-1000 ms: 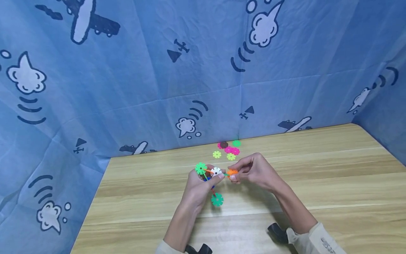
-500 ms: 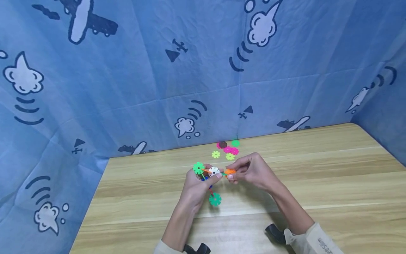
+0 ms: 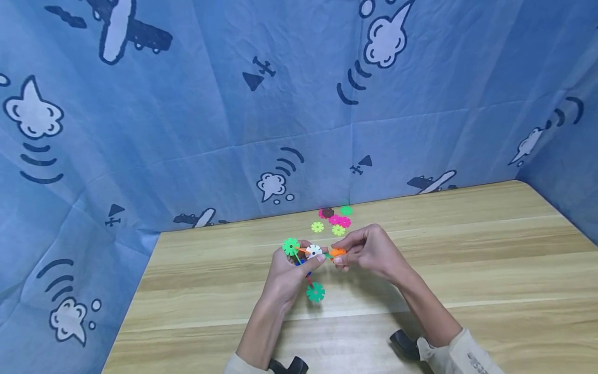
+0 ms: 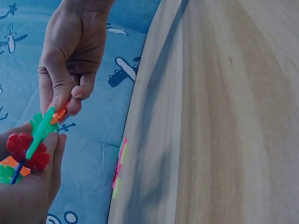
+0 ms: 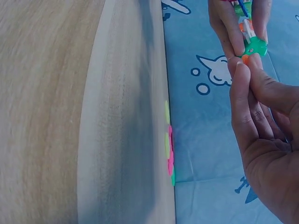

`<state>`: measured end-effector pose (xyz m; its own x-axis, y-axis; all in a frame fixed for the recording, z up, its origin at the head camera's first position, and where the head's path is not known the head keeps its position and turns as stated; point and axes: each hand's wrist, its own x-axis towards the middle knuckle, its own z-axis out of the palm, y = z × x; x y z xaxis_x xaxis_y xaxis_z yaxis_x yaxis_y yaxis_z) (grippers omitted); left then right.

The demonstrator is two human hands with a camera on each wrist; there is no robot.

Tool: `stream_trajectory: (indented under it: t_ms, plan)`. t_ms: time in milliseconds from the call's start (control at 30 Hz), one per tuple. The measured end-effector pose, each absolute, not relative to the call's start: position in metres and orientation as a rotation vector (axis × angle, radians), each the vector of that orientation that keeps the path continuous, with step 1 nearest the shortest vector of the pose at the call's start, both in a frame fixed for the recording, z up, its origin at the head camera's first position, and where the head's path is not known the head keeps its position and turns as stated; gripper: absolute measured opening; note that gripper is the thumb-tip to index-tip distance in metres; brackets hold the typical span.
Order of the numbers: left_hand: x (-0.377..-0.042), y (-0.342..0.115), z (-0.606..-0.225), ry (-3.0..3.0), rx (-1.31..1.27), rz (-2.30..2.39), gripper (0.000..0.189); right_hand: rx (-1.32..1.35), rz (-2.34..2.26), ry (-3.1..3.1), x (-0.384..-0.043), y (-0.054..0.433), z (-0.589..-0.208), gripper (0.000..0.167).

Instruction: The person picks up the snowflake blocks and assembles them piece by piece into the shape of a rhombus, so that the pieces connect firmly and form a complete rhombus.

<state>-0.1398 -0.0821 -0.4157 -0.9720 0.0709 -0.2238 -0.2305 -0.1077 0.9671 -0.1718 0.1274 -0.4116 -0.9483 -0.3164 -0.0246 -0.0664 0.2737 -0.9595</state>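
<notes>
My left hand (image 3: 286,275) holds a cluster of joined snowflake discs above the table. In it are a light green disc (image 3: 290,246), a white disc (image 3: 314,252) and a darker green disc (image 3: 315,292) that hangs lowest. A red disc (image 4: 29,150) of the same cluster shows in the left wrist view. Between thumb and fingers my right hand (image 3: 374,253) pinches an orange disc (image 3: 338,252), which meets a green disc (image 5: 256,46) at the cluster's right side. Fingers partly cover that joint, so how deep the slots sit cannot be told.
Loose discs lie at the table's back edge: several pink ones (image 3: 344,222), yellow-green ones (image 3: 317,227), a brown one (image 3: 328,213) and a green one (image 3: 346,210). Behind the wooden table (image 3: 210,291) hangs a blue printed cloth (image 3: 210,104).
Both hands and the cluster appear slightly further left in the head view, as does the whole background. The hold on the cluster and on the orange disc looks the same.
</notes>
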Motion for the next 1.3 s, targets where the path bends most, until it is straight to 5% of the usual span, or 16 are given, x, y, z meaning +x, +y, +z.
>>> stream_trajectory:
  t_ms: [733,1300]
  plan:
    - [-0.142,-0.082,-0.414,1.931,-0.168,2.255,0.032,-0.525,-1.582,2.695,-0.165,0.116,-0.404,0.019]
    - [-0.142,-0.081,-0.410,1.680,-0.185,2.392,0.032,-0.426,-1.661,2.548,-0.166,0.118,-0.403,0.029]
